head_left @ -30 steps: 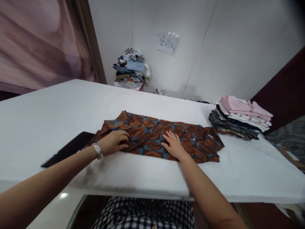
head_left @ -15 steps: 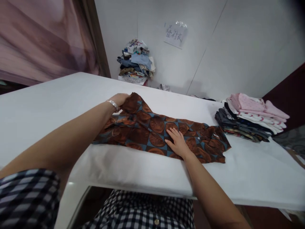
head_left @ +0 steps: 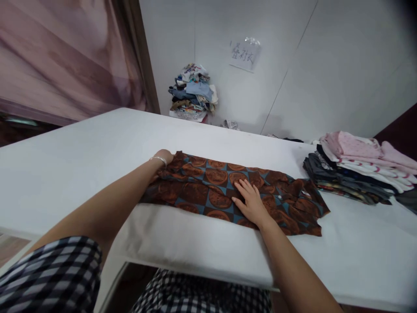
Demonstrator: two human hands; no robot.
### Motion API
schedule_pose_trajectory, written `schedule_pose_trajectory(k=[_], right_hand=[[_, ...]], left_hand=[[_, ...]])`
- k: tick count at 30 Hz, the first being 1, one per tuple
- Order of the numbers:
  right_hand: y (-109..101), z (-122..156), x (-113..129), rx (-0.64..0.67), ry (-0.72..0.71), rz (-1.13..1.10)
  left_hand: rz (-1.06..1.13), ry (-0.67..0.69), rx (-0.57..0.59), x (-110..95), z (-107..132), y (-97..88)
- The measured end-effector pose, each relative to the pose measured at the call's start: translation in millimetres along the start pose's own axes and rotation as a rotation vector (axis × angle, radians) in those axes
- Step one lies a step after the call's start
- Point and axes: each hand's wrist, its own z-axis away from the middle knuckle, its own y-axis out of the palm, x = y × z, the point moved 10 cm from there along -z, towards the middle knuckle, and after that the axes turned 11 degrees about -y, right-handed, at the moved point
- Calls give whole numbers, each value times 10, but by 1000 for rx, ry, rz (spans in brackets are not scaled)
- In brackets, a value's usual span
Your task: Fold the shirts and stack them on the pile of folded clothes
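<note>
A brown and teal patterned shirt (head_left: 208,191) lies in a long folded strip on the white table, its collar end with a small label toward the right. At the strip's far left corner, my left hand (head_left: 164,155) grips the cloth, the fingertips mostly hidden by the hand and fabric. My right hand (head_left: 252,203) rests flat on the middle of the shirt with its fingers spread. A small white button shows to the right of that hand.
Folded clothes (head_left: 358,165), pink and white over dark ones, are stacked on the table (head_left: 81,161) at right. Behind the table's far edge rises a heap of clothes (head_left: 193,93). A handwritten sign (head_left: 244,55) hangs on the wall; a pinkish curtain (head_left: 65,56) hangs at left.
My left hand has lowered the raised far left corner of the shirt onto the table, so the strip lies flatter. My right hand stays flat on the cloth. The view has shifted slightly.
</note>
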Motion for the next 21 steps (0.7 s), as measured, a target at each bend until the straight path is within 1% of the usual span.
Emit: schedule_pose_trajectory(k=[3,5,6,9,13,16,18,21], right_hand=[[-28,5,-31,-23,25,22],[-47,8,-53,-40,44,39],[-49,8,-63,-40,52,47],[1,4,-81,3,65,51],[61,5,-100,47,71,49],[71,10,-107,53,70,45],[70,15,-111,59,73,39],[43,20,-111,50,78,26]], left_hand=[[-28,-73,-19,167,-11,-122],[-30,-92,-22,210,-18,-160],[-33,-92,-7,206,-16,-145],[-60,-81,52,130,36,-19],[-143,-72,34,-8,186,140],[-117,-10,49,-133,264,243],[-93,27,62,-179,280,264],[-63,50,30,-162,292,169]])
